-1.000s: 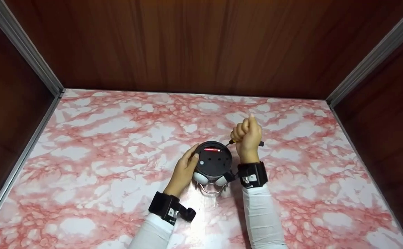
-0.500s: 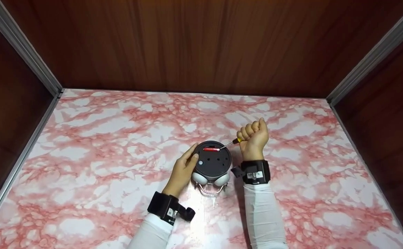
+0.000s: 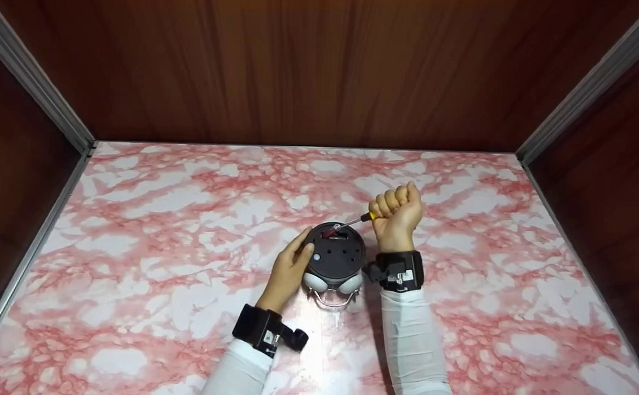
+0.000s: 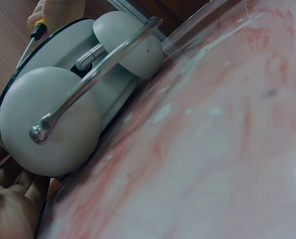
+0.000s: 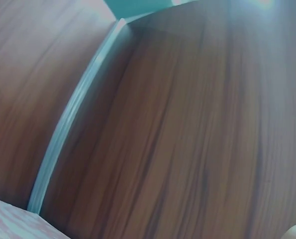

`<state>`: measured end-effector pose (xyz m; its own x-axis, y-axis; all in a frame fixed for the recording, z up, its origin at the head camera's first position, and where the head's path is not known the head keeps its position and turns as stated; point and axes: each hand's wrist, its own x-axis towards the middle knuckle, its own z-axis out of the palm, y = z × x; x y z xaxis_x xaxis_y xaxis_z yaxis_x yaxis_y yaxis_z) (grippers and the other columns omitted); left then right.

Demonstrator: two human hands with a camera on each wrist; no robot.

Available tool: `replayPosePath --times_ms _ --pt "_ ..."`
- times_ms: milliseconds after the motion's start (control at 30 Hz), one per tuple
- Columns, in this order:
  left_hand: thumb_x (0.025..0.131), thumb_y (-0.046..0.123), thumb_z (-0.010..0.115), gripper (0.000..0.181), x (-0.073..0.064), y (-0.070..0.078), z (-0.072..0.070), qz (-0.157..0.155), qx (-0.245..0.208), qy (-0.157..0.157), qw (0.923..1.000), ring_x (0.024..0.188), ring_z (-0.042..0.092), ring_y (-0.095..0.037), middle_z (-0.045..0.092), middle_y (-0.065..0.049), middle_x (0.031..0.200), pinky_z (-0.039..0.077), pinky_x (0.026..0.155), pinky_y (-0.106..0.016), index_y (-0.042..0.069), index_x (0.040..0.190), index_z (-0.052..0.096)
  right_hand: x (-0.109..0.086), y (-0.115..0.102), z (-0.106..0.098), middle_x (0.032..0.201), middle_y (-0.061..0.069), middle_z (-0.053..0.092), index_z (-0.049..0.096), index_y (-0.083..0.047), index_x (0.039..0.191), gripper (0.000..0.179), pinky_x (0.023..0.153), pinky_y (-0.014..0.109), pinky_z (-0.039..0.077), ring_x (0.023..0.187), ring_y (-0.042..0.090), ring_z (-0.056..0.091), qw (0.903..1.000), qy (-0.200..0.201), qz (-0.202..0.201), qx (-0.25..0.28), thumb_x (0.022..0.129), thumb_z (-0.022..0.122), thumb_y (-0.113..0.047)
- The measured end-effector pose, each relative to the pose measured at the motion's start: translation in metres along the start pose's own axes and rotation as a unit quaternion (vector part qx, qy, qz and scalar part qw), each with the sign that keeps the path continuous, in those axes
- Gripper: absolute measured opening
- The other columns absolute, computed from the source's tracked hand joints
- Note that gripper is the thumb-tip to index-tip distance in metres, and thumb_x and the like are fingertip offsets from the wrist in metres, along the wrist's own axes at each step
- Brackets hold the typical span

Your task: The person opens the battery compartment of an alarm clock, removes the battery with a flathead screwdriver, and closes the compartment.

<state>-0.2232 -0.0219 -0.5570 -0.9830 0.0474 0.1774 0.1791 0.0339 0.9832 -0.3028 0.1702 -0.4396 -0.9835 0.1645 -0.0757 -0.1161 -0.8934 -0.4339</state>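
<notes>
Clock (image 3: 334, 266): on the table (image 3: 187, 219), a little right of mid-width, black back up, bells (image 3: 315, 283) and metal handle (image 3: 334, 303) toward the near side. Left wrist view: bells sit right down by the table surface.

Battery (image 3: 328, 233), red: aslant in the slot at the far part of the clock's back, its right end out of line with the slot. Screwdriver (image 3: 366, 217) comes in over the far right rim, tip at that end.

Hands: left hand (image 3: 289, 269) grips the clock's left rim, thumb on the back, fingers along the side. Right hand (image 3: 399, 214) is curled round the yellow-and-black handle of the screwdriver, beyond and right of the rim.

Room: right wrist mount (image 3: 399, 271) just beside the clock's right rim, narrow gap. Left wrist mount (image 3: 264, 332) nearer, table showing between it and the metal handle.

Edges: broad table to left and right, out to the side walls (image 3: 621, 208); a shallower band between right hand and far wall (image 3: 297, 71). Metal strips (image 3: 37, 82) run up both far corners.
</notes>
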Motion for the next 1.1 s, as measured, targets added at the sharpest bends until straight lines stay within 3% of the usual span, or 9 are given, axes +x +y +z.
replayPosePath --times_ms 500,800,967,1100 --pt "0.106 0.011 0.053 0.047 0.0001 0.0014 -0.0007 -0.008 -0.026 0.007 0.9996 0.142 0.042 -0.033 0.044 -0.020 0.154 0.032 0.119 -0.042 -0.003 0.150 0.045 0.0022 -0.0036 -0.0035 0.044 -0.006 0.020 0.022 -0.016 0.053 0.060 0.047 0.022 0.007 0.044 0.008 0.010 0.9984 -0.015 -0.046 -0.031 0.112 0.023 -0.026" --pt "0.106 0.016 0.055 0.047 0.0032 0.0018 0.0006 -0.007 -0.035 0.000 0.9994 0.143 0.042 -0.028 0.045 -0.017 0.154 0.032 0.119 -0.034 0.000 0.150 0.047 0.0032 -0.0069 -0.0032 0.046 -0.006 0.016 0.022 -0.016 0.053 0.060 0.047 0.022 0.007 0.044 0.008 0.009 0.9976 -0.023 -0.060 -0.028 0.112 0.022 -0.024" --pt "0.106 0.012 0.054 0.046 0.0047 0.0016 0.0015 -0.001 -0.035 0.004 0.9994 0.142 0.042 -0.031 0.045 -0.020 0.153 0.033 0.118 -0.037 -0.003 0.149 0.046 0.0042 -0.0080 -0.0034 0.050 -0.005 0.012 0.020 -0.015 0.054 0.059 0.047 0.022 0.007 0.045 0.008 0.008 0.9973 -0.034 -0.063 -0.019 0.112 0.022 -0.025" --pt "0.106 0.008 0.053 0.046 0.0009 0.0069 0.0003 -0.013 -0.025 0.007 0.9996 0.142 0.041 -0.036 0.043 -0.024 0.153 0.032 0.118 -0.042 -0.007 0.148 0.044 0.0030 -0.0069 -0.0045 0.049 -0.005 0.013 0.021 -0.015 0.054 0.059 0.047 0.023 0.007 0.045 0.009 0.008 0.9973 -0.030 -0.063 -0.023 0.112 0.023 -0.024"
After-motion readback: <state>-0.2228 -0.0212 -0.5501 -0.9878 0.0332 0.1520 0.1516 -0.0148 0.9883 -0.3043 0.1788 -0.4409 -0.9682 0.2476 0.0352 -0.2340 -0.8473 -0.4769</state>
